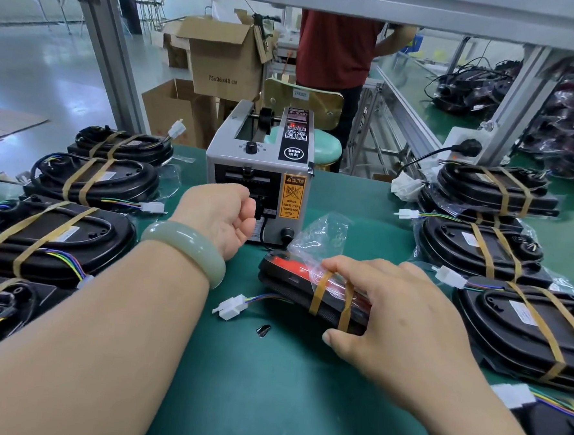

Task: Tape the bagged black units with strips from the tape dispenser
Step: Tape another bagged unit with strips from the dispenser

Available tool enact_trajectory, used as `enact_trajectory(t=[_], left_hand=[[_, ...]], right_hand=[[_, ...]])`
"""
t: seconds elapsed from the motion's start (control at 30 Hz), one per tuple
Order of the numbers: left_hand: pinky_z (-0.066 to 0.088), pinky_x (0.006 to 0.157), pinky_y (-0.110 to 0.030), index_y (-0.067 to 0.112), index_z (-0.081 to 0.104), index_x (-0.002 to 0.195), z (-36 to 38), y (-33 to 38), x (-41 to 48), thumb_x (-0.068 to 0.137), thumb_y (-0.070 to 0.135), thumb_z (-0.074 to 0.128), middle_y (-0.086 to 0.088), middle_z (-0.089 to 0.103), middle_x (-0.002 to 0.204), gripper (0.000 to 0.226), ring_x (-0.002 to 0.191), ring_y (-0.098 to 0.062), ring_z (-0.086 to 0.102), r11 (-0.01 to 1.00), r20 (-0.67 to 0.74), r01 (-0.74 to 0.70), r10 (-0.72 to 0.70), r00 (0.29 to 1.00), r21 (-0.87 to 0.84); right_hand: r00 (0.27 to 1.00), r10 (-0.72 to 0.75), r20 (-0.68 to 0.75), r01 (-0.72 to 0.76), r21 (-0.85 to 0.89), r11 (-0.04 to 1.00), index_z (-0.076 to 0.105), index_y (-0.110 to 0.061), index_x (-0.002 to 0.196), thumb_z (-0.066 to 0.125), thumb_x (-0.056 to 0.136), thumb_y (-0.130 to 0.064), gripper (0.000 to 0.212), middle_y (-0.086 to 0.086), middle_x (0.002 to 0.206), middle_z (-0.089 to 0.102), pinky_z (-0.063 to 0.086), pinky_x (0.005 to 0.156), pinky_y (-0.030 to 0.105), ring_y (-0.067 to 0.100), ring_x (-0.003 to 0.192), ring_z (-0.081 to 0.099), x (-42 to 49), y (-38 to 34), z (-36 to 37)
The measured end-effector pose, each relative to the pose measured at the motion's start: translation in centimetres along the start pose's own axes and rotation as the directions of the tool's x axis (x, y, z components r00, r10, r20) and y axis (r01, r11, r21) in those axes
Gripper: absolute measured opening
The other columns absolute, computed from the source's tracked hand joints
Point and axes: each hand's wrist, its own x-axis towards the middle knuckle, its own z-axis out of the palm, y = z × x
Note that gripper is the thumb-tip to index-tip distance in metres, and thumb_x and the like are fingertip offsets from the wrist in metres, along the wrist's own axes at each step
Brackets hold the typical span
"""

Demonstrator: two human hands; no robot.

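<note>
A grey tape dispenser [265, 169] stands at the middle back of the green table [268, 384]. My left hand [216, 218], a pale bangle on its wrist, is at the dispenser's outlet with fingers curled in a pinch; the strip itself is hidden behind them. My right hand [384, 300] grips a bagged black unit [288, 281] with a red face, standing on its edge in front of the dispenser. Two brown tape bands [318, 295] wrap the unit near my fingers. Its white connector [231, 306] lies on the mat to the left.
Several taped black units lie in a row on the left [56, 236] and in another on the right [485, 249]. A small black scrap [263, 330] lies near the connector. Behind the table stand a person in a red shirt [333, 48] and cardboard boxes [221, 55].
</note>
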Motion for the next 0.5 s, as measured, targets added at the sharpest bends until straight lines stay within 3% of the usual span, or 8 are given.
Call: enact_trajectory(t=[0.23,0.4,0.5], left_hand=[[0.039,0.035,-0.010,0.015,0.055,0.078,0.2,0.1,1.2,0.093,0.018,0.060,0.000,0.057,0.067,0.017,0.053,-0.004,0.051,0.998,-0.082,-0.047,0.050,0.995,0.033],[0.038,0.035,-0.010,0.015,0.059,0.088,0.7,-0.2,1.8,0.089,0.019,0.063,0.002,0.060,0.067,0.006,0.050,-0.003,0.053,0.997,-0.168,-0.068,0.071,0.983,0.024],[0.036,0.036,-0.008,0.014,0.057,0.096,1.0,-0.1,1.9,0.089,0.015,0.060,0.005,0.054,0.061,0.007,0.040,-0.002,0.044,0.998,-0.173,-0.065,0.061,0.983,-0.016]], right_hand=[[1.000,-0.001,0.008,0.001,-0.007,1.000,0.032,-0.055,0.125,0.073,0.059,-0.057,0.078,-0.026,0.101,0.055,0.031,0.065,0.024,0.007,0.081,0.032,0.0,0.0,0.0],[1.000,-0.009,-0.002,0.009,0.012,1.000,0.031,-0.053,0.122,0.075,0.057,-0.054,0.078,-0.025,0.096,0.057,0.034,0.063,0.025,0.009,0.079,0.035,-0.1,0.0,0.0],[1.000,-0.011,0.000,0.011,0.012,1.000,0.033,-0.053,0.123,0.074,0.057,-0.055,0.078,-0.026,0.098,0.057,0.036,0.064,0.025,0.008,0.080,0.034,-0.1,0.0,0.0]])
